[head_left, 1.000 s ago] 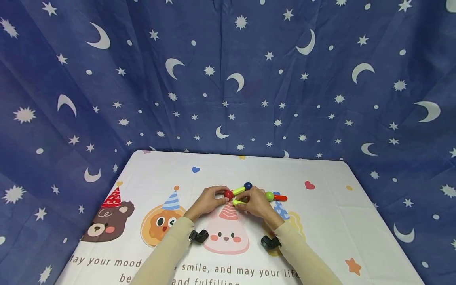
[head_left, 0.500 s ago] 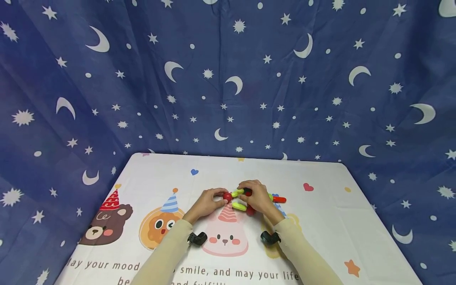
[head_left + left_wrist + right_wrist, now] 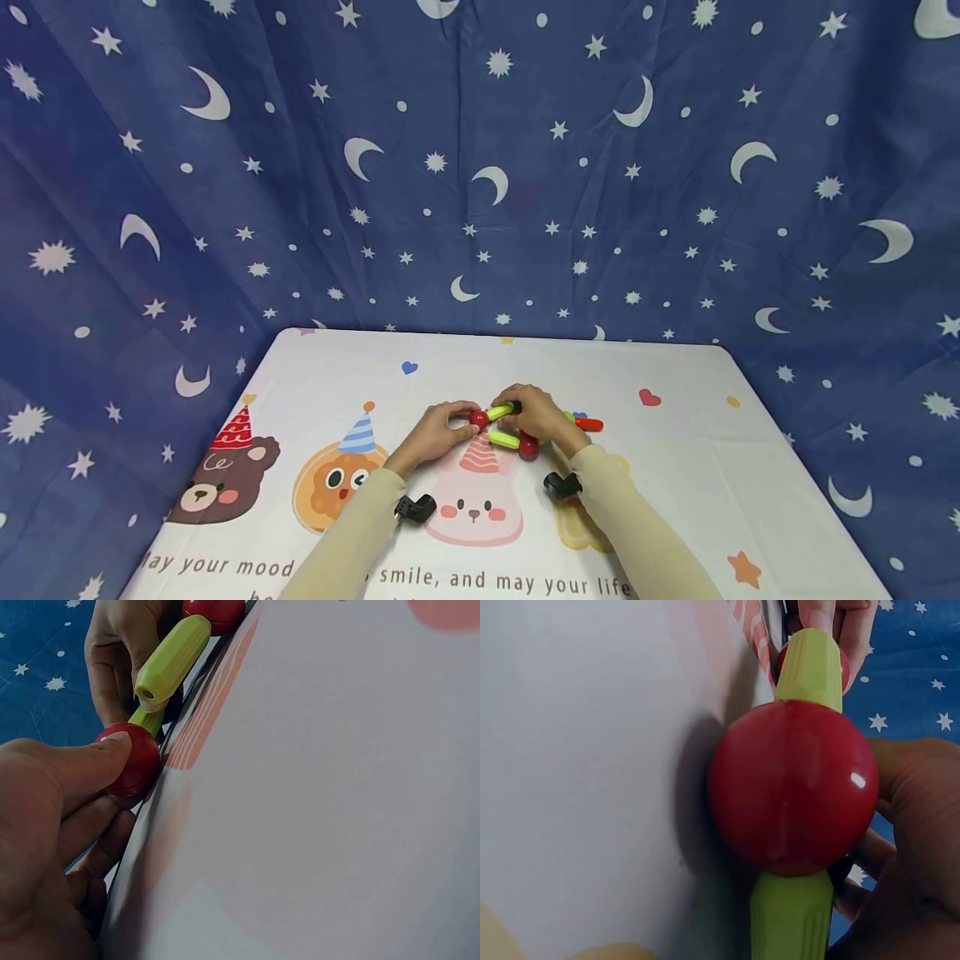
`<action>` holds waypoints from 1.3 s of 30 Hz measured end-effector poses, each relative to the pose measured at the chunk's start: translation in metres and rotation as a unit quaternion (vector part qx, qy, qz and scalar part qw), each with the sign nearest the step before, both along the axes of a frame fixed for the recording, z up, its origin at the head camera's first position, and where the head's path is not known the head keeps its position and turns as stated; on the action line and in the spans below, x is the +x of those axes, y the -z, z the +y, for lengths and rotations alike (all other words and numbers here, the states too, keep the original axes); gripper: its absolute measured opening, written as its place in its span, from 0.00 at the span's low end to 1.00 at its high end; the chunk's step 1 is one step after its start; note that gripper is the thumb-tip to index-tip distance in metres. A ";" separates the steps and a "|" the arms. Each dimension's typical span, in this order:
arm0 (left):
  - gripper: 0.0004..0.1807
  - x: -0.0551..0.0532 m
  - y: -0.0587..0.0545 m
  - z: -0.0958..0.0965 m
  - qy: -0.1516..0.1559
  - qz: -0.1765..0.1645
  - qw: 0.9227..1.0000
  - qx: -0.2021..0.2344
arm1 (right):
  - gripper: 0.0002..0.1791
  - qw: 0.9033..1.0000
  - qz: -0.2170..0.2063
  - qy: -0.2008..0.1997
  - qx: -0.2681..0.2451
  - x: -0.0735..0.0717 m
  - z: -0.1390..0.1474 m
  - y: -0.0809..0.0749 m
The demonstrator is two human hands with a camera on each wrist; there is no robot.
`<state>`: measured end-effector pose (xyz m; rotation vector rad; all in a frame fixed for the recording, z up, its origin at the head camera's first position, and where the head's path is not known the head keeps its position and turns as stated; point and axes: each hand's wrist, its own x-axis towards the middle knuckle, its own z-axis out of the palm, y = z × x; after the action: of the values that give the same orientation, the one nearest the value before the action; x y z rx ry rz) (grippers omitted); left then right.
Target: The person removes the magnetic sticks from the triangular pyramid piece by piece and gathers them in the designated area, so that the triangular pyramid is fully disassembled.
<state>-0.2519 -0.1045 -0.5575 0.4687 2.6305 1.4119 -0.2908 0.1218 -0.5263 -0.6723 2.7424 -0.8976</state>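
Observation:
My left hand (image 3: 437, 431) pinches a glossy red ball (image 3: 139, 761) between thumb and fingers. From that ball a short yellow-green stick (image 3: 498, 412) reaches right to a dark blue ball (image 3: 516, 407), which my right hand (image 3: 534, 414) grips with curled fingers, covering most of it. Nearer me lies a second yellow-green stick (image 3: 176, 660). Its free end, with a small hole, points toward the held red ball, and its other end joins a second red ball (image 3: 795, 787). Another yellow-green stick (image 3: 791, 919) extends from this second ball in the right wrist view.
Beyond my right hand, a red stick (image 3: 589, 425) points right, with a light green ball (image 3: 568, 416) at its inner end, partly hidden. Everything is on a white table (image 3: 675, 467) with printed cartoon figures. A blue curtain (image 3: 480, 167) with moons and stars stands behind it.
My right hand has left the nearer yellow-green stick and moved up onto the dark blue ball, uncovering the second red ball. My left hand keeps its pinch on the first red ball.

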 end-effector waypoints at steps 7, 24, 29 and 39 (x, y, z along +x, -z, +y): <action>0.17 0.002 0.000 0.001 0.003 -0.007 1.000 0.006 | 0.11 1.000 0.017 -0.009 0.010 -0.001 -0.001 0.001; 0.18 -0.001 -0.001 -0.001 0.006 -0.011 1.000 0.007 | 0.11 1.000 0.019 -0.011 0.013 -0.003 -0.002 0.001; 0.18 -0.001 -0.001 -0.002 0.003 -0.015 1.000 0.014 | 0.11 1.000 0.018 -0.015 0.014 -0.003 -0.004 0.000; 0.18 0.000 0.000 -0.001 0.006 -0.025 0.999 0.022 | 0.12 1.000 0.020 -0.006 0.021 -0.002 -0.002 0.002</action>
<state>-0.2517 -0.1058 -0.5577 0.4472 2.5594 1.4600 -0.2929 0.1194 -0.5287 -0.7071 2.7813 -0.8310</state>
